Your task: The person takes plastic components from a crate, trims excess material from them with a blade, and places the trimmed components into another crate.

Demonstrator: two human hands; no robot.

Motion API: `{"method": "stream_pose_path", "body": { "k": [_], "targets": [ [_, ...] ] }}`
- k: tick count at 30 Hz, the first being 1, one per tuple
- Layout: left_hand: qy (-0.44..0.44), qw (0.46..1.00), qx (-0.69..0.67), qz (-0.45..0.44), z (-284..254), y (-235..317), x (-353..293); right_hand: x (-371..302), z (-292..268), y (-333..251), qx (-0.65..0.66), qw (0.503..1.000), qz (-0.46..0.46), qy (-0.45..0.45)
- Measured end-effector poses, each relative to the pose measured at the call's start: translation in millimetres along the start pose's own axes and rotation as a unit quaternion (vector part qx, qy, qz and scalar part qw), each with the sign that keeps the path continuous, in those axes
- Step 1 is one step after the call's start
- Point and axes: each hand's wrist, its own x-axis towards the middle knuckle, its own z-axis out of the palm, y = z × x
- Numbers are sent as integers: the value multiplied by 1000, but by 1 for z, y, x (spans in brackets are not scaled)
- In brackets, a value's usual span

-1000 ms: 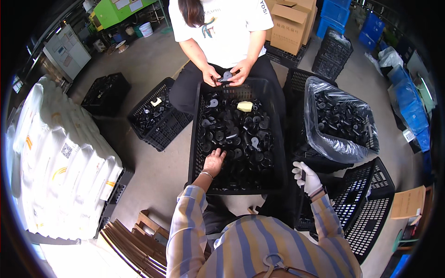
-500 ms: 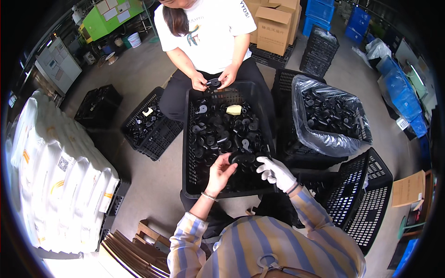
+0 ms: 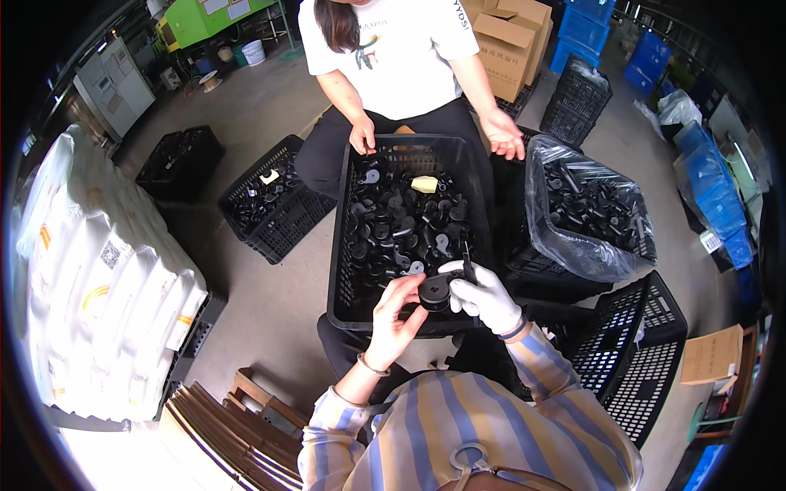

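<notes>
Over the near end of a large black crate point(image 3: 335, 278), my bare left hand point(image 3: 399, 319) grips a black plastic part point(image 3: 434, 291) with a round, disc-like end. My right hand point(image 3: 485, 299), in a white glove, is closed at the part's other side. From its fingers a slim dark tool point(image 3: 468, 260) sticks up; its exact kind is unclear. Many similar black parts point(image 3: 401, 221) lie loose in the crate, with a pale yellow piece point(image 3: 424, 184) on top of them.
Facing me sits a co-worker in a white shirt point(image 3: 393, 69), one hand at the crate's rim. A plastic-lined crate of black parts point(image 3: 585, 204) stands right. Another black crate point(image 3: 278, 200) is left, beyond stacked white sacks point(image 3: 106, 286). Perforated crates point(image 3: 634, 360) lean at lower right.
The black part has come nearer to me, and my gloved hand has closed in beside it with the slim tool upright. The co-worker's hands have parted, one reaching toward the lined crate.
</notes>
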Motion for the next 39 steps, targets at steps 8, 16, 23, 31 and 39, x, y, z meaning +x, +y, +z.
{"method": "stream_pose_path", "body": {
  "k": [8, 16, 23, 31, 39],
  "targets": [
    [53, 912, -356, -195, 2, -2, -12, -1, 6, 5, -136, 980, -130, 63],
    [89, 941, -288, -151, 15, -4, -12, 3, 22, 12, -356, 882, -273, 146],
    [110, 939, -269, -184, 22, -4, -16, 20, 11, 4, -36, 989, -4, 142],
    [125, 895, -374, -207, 7, -6, -19, -1, -1, 10, -258, 951, -170, 11],
    [82, 885, -397, -228, 10, 3, -23, -4, -9, 5, -320, 919, -221, -61]
  ]
}}
